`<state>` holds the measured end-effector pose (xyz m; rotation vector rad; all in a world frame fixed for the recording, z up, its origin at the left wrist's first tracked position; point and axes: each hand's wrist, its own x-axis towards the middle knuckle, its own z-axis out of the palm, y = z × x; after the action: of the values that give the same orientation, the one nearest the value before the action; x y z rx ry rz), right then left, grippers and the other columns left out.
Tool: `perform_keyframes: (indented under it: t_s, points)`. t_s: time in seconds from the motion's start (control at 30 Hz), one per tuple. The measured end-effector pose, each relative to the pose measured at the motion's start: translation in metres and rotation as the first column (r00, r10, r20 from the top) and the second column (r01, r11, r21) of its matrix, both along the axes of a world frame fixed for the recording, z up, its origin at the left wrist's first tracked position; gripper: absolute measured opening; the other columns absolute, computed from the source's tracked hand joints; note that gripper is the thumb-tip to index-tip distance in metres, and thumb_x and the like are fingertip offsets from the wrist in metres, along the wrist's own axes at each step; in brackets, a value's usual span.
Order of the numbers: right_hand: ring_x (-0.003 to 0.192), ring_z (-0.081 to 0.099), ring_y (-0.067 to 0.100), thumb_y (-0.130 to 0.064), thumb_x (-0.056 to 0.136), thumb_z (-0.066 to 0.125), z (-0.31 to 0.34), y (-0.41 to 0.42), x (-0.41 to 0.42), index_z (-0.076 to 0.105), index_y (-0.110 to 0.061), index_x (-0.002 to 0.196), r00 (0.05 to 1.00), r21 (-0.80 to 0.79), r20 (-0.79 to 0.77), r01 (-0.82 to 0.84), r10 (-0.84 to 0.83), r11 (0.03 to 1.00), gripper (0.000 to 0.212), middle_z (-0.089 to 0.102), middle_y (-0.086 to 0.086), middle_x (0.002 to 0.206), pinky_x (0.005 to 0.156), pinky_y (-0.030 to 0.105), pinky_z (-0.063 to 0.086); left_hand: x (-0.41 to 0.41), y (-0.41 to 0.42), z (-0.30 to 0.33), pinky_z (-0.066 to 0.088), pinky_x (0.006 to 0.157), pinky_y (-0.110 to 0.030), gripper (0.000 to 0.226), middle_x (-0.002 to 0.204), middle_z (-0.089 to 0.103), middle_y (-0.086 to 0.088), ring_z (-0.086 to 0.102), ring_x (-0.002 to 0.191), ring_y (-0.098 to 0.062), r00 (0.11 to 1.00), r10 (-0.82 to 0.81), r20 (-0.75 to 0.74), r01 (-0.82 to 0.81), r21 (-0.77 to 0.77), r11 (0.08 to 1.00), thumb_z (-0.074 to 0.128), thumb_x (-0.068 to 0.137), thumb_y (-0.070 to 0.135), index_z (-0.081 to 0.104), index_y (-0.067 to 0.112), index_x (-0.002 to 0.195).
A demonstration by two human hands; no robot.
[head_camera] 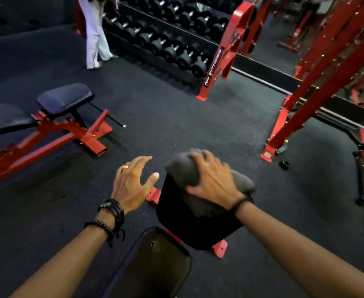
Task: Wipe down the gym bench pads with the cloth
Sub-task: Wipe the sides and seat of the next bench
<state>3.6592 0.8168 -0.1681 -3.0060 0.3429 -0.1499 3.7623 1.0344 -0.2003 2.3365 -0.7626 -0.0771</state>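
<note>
Your right hand point(211, 179) lies palm down on the grey cloth point(185, 171), fingers spread and curled over the bunched fabric, pressing it onto the far end of the black seat pad point(189, 224) of the bench in front of you. The cloth drapes over the pad's far edge and shows on both sides of the hand; its outline is blurred. A thin dark band circles the right wrist. Your left hand point(133, 183) hovers just left of the pad, palm down, fingers straight and loosely parted, thumb out towards the pad, holding nothing; whether it touches anything cannot be told. It carries a ring on one finger, and dark bracelets point(110, 216) wrap the wrist. Both forearms enter from the lower corners and converge on the pad. Nearer to you, the bench's back pad point(155, 265) shows as a dark glossy panel, apart from the seat pad by a narrow gap. Red frame feet point(219, 248) project from under the seat pad on both sides. To the left stands a second bench point(47, 117) with a red frame and black pads, well apart. Beyond, a dumbbell rack point(168, 39) runs along the far wall, with a person in white trousers point(95, 35) beside it. Red rack uprights point(318, 78) stand to the right, on the dark rubber floor point(176, 117).
</note>
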Motion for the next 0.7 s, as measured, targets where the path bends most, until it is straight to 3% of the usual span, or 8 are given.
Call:
perform_keyframes:
  t_s: [0.13, 0.23, 0.43, 0.6, 0.7]
  points:
    - [0.116, 0.054, 0.034, -0.060, 0.072, 0.065, -0.001, 0.023, 0.067, 0.039, -0.040, 0.142, 0.991, -0.013, -0.123, -0.045, 0.043, 0.999, 0.078, 0.051, 0.006, 0.131, 0.090, 0.049, 0.043, 0.002, -0.018, 0.006, 0.037, 0.104, -0.045, 0.071, 0.137, 0.056, -0.007, 0.053, 0.123, -0.029, 0.998, 0.056, -0.009, -0.056, -0.024, 0.998, 0.033, 0.084, 0.059, 0.054, 0.013, 0.134]
    - [0.117, 0.051, 0.034, -0.055, 0.072, 0.063, -0.001, 0.009, 0.013, 0.042, -0.039, 0.140, 0.996, -0.078, 0.014, -0.085, 0.086, 0.993, 0.073, 0.048, 0.007, 0.133, 0.087, 0.047, 0.045, -0.003, -0.016, 0.008, 0.038, 0.106, -0.047, 0.069, 0.138, 0.055, -0.008, 0.052, 0.125, -0.030, 0.998, 0.067, -0.009, -0.068, -0.021, 0.997, 0.032, 0.085, 0.058, 0.053, 0.014, 0.135]
    - [0.125, 0.047, 0.030, -0.056, 0.069, 0.065, -0.019, -0.053, -0.123, 0.042, -0.037, 0.143, 0.990, 0.042, 0.143, -0.026, 0.020, 0.999, 0.079, 0.040, 0.007, 0.145, 0.093, 0.047, 0.046, -0.034, -0.004, 0.012, 0.038, 0.105, -0.050, 0.063, 0.139, 0.055, -0.004, 0.052, 0.123, -0.027, 0.999, 0.046, 0.023, -0.046, -0.010, 0.999, 0.036, 0.088, 0.056, 0.053, 0.016, 0.134]
    - [0.116, 0.052, 0.035, -0.064, 0.068, 0.061, -0.008, -0.023, -0.043, 0.034, -0.040, 0.145, 0.993, -0.082, 0.098, -0.050, 0.058, 0.995, 0.085, 0.045, 0.010, 0.138, 0.086, 0.048, 0.041, -0.041, -0.030, 0.018, 0.040, 0.104, -0.048, 0.061, 0.136, 0.057, -0.007, 0.053, 0.123, -0.028, 0.998, -0.007, 0.064, 0.006, 0.012, 1.000, 0.035, 0.090, 0.053, 0.054, 0.014, 0.133]
    - [0.120, 0.049, 0.037, -0.060, 0.074, 0.064, 0.001, -0.012, -0.003, 0.032, -0.037, 0.149, 0.997, 0.013, -0.027, -0.066, 0.066, 0.998, 0.085, 0.044, 0.013, 0.139, 0.090, 0.051, 0.042, -0.041, -0.051, 0.029, 0.043, 0.101, -0.047, 0.062, 0.135, 0.057, -0.009, 0.056, 0.120, -0.032, 0.996, -0.004, 0.093, 0.004, -0.004, 1.000, 0.036, 0.089, 0.052, 0.054, 0.011, 0.132]
